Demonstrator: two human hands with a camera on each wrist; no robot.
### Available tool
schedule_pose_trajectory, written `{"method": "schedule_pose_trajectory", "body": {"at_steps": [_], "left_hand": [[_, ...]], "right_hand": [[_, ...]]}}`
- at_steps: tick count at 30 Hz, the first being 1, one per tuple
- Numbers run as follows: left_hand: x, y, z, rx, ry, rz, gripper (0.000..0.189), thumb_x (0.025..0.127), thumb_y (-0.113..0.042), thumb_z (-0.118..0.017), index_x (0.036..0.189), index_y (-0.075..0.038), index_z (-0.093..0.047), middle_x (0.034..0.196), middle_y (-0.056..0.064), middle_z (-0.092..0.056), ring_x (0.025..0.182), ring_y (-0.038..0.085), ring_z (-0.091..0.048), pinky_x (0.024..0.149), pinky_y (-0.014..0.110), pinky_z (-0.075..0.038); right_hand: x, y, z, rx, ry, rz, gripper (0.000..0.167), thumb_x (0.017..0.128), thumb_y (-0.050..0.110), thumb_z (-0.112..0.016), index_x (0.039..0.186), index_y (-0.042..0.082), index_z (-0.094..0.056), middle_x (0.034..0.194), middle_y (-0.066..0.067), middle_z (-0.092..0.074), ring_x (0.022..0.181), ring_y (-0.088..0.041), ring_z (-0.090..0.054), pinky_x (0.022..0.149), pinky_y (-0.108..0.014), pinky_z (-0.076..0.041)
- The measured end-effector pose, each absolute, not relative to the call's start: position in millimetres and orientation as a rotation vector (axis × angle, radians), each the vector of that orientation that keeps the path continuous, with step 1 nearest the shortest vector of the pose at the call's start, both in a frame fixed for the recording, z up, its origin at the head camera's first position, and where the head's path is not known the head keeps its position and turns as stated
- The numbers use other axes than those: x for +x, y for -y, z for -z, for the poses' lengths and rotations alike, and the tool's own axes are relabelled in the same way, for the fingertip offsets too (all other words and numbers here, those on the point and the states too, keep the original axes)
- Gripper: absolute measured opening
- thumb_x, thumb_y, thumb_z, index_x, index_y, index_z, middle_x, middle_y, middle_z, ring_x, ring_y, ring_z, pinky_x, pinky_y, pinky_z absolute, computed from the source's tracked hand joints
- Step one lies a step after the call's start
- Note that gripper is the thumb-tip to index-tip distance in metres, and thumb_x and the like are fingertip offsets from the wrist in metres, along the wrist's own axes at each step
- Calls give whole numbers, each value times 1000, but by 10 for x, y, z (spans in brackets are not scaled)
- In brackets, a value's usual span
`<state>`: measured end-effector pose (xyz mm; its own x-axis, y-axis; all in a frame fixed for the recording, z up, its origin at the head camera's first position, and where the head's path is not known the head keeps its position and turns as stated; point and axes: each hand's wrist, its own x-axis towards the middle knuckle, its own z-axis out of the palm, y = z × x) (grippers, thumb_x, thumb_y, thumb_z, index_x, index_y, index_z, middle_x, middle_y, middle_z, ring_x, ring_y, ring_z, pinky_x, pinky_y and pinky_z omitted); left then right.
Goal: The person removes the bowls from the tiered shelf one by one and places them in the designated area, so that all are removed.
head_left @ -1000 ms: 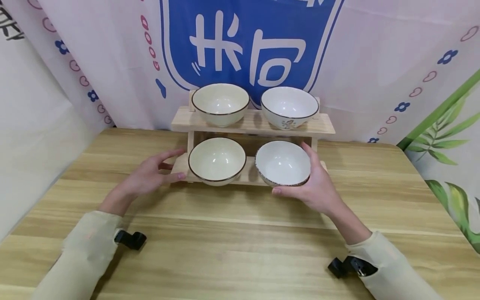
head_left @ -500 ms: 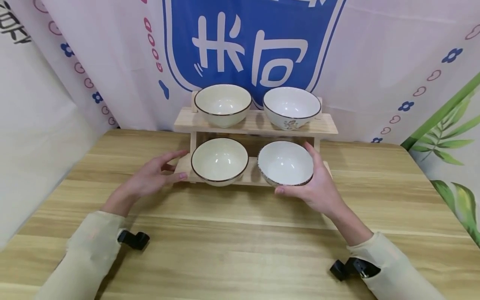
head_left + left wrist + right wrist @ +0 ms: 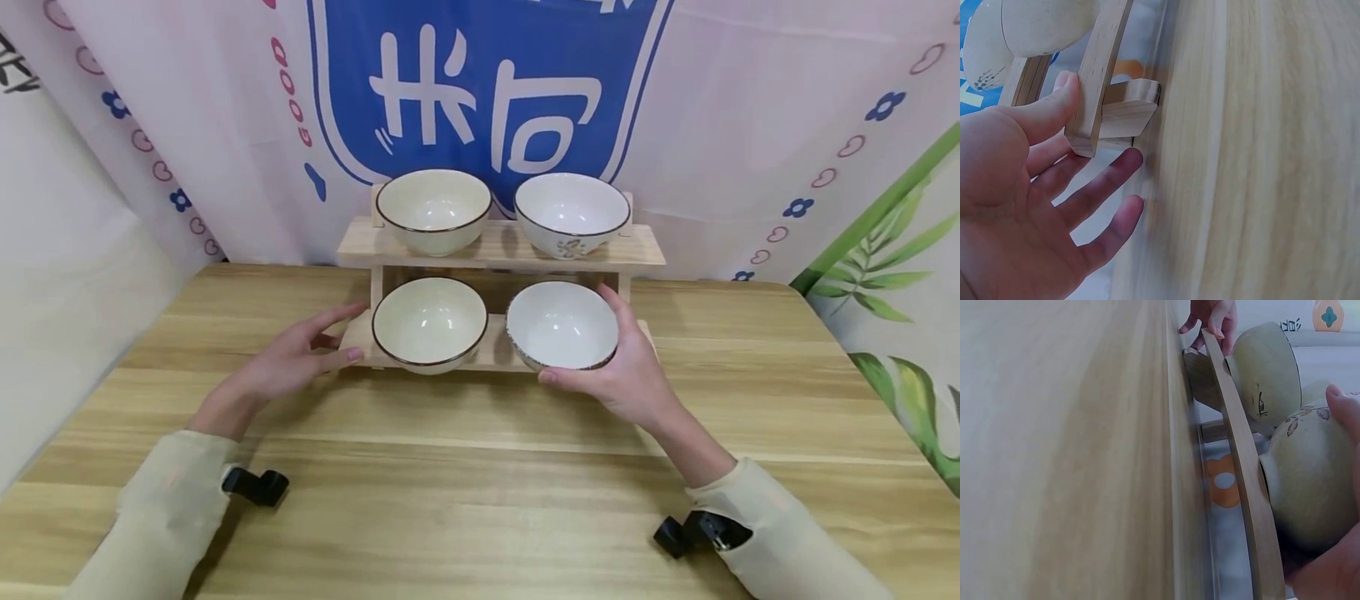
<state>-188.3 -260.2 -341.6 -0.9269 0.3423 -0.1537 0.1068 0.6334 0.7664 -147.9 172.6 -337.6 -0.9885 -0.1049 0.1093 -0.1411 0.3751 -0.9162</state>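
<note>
A two-tier wooden rack (image 3: 501,243) stands at the back of the table, bearing bowls on both boards. My right hand (image 3: 636,382) grips the lower right bowl (image 3: 562,325), white inside with a speckled rim, thumb at its front and fingers around its right side. From the right wrist, this bowl's leaf-patterned outside (image 3: 1310,478) shows with its foot right at the board. At the rack's left end, my left hand (image 3: 288,358) pinches the lower board (image 3: 1092,87) between thumb and forefingers, the other fingers spread. Beside it sits a cream bowl (image 3: 430,325) with a brown rim.
On the upper board rest another cream bowl (image 3: 434,208) and a white bowl (image 3: 572,215) with a flower motif. A printed curtain (image 3: 255,192) hangs close behind the rack. The wooden table (image 3: 450,500) spreads in front, towards the sleeves.
The head view shifts slightly from side to side. Both hands, the rack and the bowls keep their places relative to one another.
</note>
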Motion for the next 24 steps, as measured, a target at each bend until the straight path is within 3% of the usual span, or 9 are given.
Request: {"method": "schedule_pose_trajectory", "body": {"at_steps": [9, 17, 24], "left_hand": [[-1881, 2580, 3395, 341, -2567, -1189, 79, 106, -37, -71, 172, -24, -29, 173, 18, -33, 137, 41, -57, 92, 37, -53], [-1879, 2583, 3389, 326, -2560, -1193, 79, 106, -36, -70, 172, -24, -29, 171, 18, -36, 135, 40, -58, 91, 36, -53], [-1883, 2617, 3410, 340, -2570, -1183, 79, 107, -34, -69, 172, -22, -27, 170, 22, -36, 135, 42, -58, 90, 36, -53]], "right_hand": [[-1457, -1778, 3395, 266, 2568, -1674, 124, 77, 21, -99, 171, 14, -18, 164, -17, -39, 142, -36, -51, 114, -55, -47], [-1431, -1867, 3404, 368, 2506, -1811, 114, 81, 8, -93, 170, 16, -24, 162, -17, -40, 141, -36, -50, 98, -17, -52], [-1392, -1907, 3355, 461, 2422, -1908, 111, 81, -1, -89, 170, 13, -25, 160, -21, -42, 138, -42, -51, 97, -18, -54]]}}
